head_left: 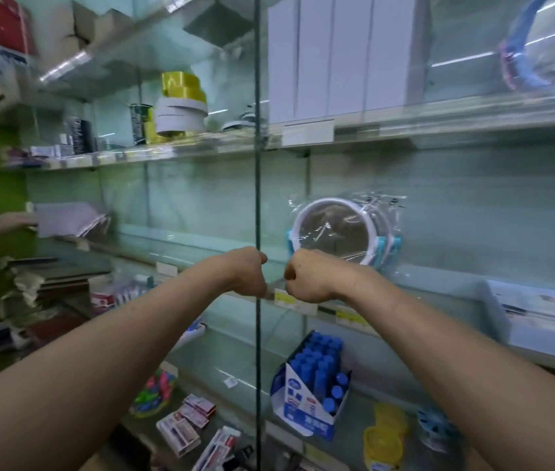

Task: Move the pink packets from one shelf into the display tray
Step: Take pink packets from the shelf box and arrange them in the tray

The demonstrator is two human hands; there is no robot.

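My left hand [247, 271] and my right hand [306, 277] are held up side by side as fists in front of the glass shelves. I see nothing in either fist. A vertical glass edge [257, 185] runs between them. Several small pinkish packets [198, 407] lie on a lower shelf, well below my left forearm. A pale blue tray [493, 300] with flat printed packs in it sits on the shelf at the right, beyond my right forearm.
A wrapped round mirror [340, 232] leans behind my right hand. Below it stands a box of blue-capped sticks [317, 379], with yellow lids [386, 433] to its right. White boxes [344, 56] and tape rolls [181, 110] fill upper shelves. Another person's hand [14, 219] reaches in at the left.
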